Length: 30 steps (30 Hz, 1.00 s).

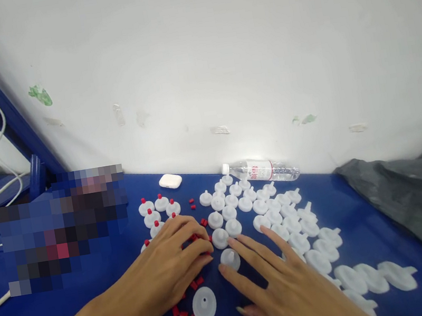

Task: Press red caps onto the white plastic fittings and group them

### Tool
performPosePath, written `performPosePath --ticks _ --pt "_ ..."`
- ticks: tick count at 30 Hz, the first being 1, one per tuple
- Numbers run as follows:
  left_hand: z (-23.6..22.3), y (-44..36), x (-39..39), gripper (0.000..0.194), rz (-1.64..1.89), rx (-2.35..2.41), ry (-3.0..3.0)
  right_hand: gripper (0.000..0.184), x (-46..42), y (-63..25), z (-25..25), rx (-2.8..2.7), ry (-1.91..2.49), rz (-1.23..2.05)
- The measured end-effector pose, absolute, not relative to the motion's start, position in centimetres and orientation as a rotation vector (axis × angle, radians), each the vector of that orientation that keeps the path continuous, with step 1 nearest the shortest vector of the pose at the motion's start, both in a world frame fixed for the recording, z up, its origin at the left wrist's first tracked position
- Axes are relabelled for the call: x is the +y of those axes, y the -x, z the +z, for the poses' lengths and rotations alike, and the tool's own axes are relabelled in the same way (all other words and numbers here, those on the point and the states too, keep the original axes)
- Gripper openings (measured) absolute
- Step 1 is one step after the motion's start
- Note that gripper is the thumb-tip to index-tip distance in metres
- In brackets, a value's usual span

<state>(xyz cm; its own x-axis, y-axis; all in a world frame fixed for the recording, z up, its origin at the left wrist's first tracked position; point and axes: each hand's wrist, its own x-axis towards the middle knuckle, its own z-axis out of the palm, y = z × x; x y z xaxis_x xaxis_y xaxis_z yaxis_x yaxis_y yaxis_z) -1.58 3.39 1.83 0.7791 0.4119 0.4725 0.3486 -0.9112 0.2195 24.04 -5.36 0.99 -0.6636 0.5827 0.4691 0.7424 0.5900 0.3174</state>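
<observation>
My left hand (175, 262) is closed over scattered small red caps (183, 315), its fingers curled and pressed together; what they hold, if anything, is hidden. My right hand (283, 285) has its fingers spread, index fingertip beside a translucent white round piece with a spout (231, 259), middle fingertip close to another white spouted piece (220, 238). Many more such white pieces (261, 206) stand or lie to the right. Behind my left hand, several white pieces with red caps on their spouts (152, 219) stand in a group. A white disc with a central hole (204, 305) lies between my forearms.
A clear plastic bottle (263, 170) lies against the wall, and a small white case (170, 181) sits left of it. Dark grey cloth or plastic (407, 207) covers the blue table's right side. At the left are white cables (3, 121) and a blurred-out area.
</observation>
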Motion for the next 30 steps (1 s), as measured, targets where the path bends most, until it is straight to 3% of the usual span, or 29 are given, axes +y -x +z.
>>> performPosePath --ticks 8,30 --pt "1.6 1.3 2.6 0.020 1.045 0.506 -2.739 0.025 -5.6 -24.3 0.9 -2.491 1.029 -0.645" --pt "0.3 0.3 1.3 0.014 1.193 0.327 -2.563 0.034 -6.0 -24.1 1.8 -2.424 0.960 -0.463"
